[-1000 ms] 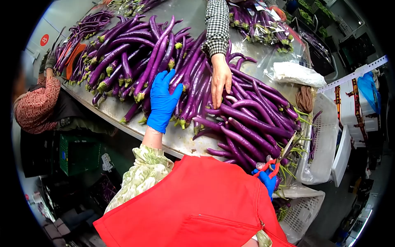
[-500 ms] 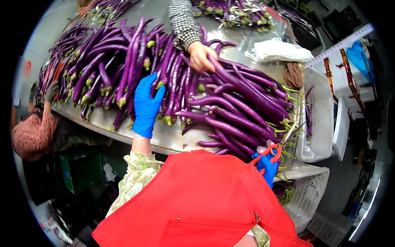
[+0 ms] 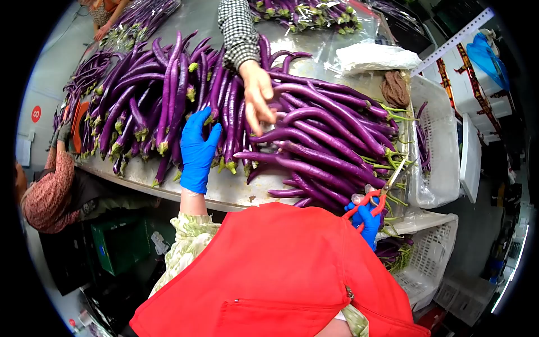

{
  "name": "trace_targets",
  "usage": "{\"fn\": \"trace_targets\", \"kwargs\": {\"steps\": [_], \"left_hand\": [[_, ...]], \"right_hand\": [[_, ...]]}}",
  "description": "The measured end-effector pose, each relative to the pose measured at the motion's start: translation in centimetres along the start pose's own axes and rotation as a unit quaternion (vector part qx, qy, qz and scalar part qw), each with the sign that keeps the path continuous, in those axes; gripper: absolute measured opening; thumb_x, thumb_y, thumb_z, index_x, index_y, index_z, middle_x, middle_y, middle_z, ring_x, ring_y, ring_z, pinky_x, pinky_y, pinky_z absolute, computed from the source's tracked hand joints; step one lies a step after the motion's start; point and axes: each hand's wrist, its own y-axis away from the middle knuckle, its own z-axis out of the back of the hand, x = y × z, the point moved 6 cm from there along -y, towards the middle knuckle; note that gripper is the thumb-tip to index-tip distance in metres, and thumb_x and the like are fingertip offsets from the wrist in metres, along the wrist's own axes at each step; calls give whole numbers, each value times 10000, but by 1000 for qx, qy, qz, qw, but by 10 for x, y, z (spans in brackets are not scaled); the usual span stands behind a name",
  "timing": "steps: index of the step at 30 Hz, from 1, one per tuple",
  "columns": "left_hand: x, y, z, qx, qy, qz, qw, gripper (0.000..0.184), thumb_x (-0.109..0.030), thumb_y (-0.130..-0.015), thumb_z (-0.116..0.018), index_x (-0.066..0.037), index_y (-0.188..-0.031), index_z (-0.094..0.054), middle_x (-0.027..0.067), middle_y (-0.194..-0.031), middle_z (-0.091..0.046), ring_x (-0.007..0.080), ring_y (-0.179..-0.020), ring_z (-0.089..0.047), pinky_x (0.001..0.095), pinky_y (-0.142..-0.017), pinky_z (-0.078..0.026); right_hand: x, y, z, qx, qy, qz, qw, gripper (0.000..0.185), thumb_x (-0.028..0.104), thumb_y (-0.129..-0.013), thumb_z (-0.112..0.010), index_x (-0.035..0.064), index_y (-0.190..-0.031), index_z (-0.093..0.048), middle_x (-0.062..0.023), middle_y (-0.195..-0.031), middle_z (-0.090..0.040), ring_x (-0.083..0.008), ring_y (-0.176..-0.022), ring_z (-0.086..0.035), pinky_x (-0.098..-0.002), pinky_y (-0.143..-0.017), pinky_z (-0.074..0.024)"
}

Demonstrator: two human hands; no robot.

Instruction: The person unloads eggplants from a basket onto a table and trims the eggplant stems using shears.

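Long purple eggplants point(image 3: 331, 157) lie heaped on the metal table point(image 3: 236, 194), several with green stems toward the right. My left hand point(image 3: 197, 149), in a blue glove, rests with fingers apart at the lower edge of the middle pile of eggplants point(image 3: 168, 95), holding nothing visible. In my right hand point(image 3: 366, 219), also gloved in blue, are red-handled scissors point(image 3: 375, 202), their blades apart by the stems at the right end of the heap. A co-worker's bare hand point(image 3: 258, 95) in a checked sleeve reaches over the eggplants between the two piles.
White crates point(image 3: 435, 151) stand at the right, one lower down point(image 3: 429, 255). A brown cloth point(image 3: 395, 89) and white plastic point(image 3: 376, 58) lie at the table's right. Wrapped eggplants point(image 3: 309, 14) are at the far side. Another person point(image 3: 50, 191) works at the left; a green crate point(image 3: 118, 241) sits below.
The view has shifted, moving the scene left. The co-worker's hand lifted an eggplant end from the right heap and now hovers with fingers spread. My left hand stays beside the pile; my right keeps the scissors.
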Motion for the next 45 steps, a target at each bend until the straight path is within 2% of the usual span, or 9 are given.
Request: {"fn": "trace_targets", "kwargs": {"steps": [9,14,17,22,34,37,40,41,45], "left_hand": [[1,2,-3,12,-1,-7,1000,405,-132,-771,-682,-44,-1150,-569,136,-1121,-587,271,-1040,-559,348,-916,-422],[4,5,-5,11,14,9,1000,411,-139,-773,-682,-45,-1157,-568,136,-1115,-592,265,-1037,-563,343,-921,-422],[4,6,-5,20,8,14,1000,415,-139,-774,-681,-49,-1162,-566,134,-1123,-588,265,-1044,-559,342,-924,-421],[-1,4,-4,31,25,7,999,391,-89,-793,-651,-48,-1172,-562,106,-1169,-562,213,-1102,-520,320,-962,-388],[10,10,-4,31,-28,38,998,460,-119,-785,-667,-77,-1223,-534,144,-1275,-475,263,-1213,-429,351,-1020,-329],[12,11,-6,38,-17,36,999,457,-107,-781,-672,-68,-1216,-537,134,-1247,-502,256,-1214,-431,344,-1019,-334],[10,11,-8,47,3,36,998,440,-101,-785,-669,-51,-1203,-540,123,-1239,-514,249,-1214,-432,348,-1019,-334],[11,11,-11,37,85,56,994,431,-102,-787,-667,-43,-1196,-542,113,-1236,-518,243,-1210,-435,348,-1019,-332],[14,11,-14,50,18,38,998,433,-102,-786,-670,-41,-1195,-542,109,-1220,-528,231,-1189,-452,342,-1015,-334]], "right_hand": [[5,-2,-2,20,14,26,999,653,21,-788,-560,43,-1349,-227,-132,-1014,-524,-235,-828,-572,-394,-793,-479],[6,7,-1,-39,32,23,998,629,37,-794,-568,39,-1332,-240,-134,-1012,-516,-236,-810,-575,-408,-804,-473],[10,2,-4,11,24,38,999,628,37,-793,-573,43,-1327,-244,-136,-1011,-516,-239,-782,-580,-413,-806,-473],[4,4,3,-21,-11,38,999,648,11,-784,-553,47,-1343,-229,-139,-1010,-514,-250,-759,-583,-407,-776,-485],[12,4,-8,-51,10,51,997,612,3,-775,-522,47,-1324,-254,-123,-947,-509,-220,-653,-570,-377,-684,-503],[5,1,6,-29,4,30,999,645,38,-763,-614,127,-1313,-289,-147,-1040,-515,-276,-836,-587,-457,-730,-508],[6,2,3,-33,-5,36,999,717,39,-765,-612,135,-1364,-228,-150,-1044,-516,-273,-831,-589,-454,-734,-507],[13,5,-7,-43,1,42,998,629,-9,-778,-525,39,-1332,-229,-127,-924,-517,-210,-638,-570,-376,-727,-492],[9,3,-1,-54,-7,38,998,631,-8,-776,-534,34,-1327,-228,-123,-920,-517,-208,-635,-566,-381,-747,-487]]}}
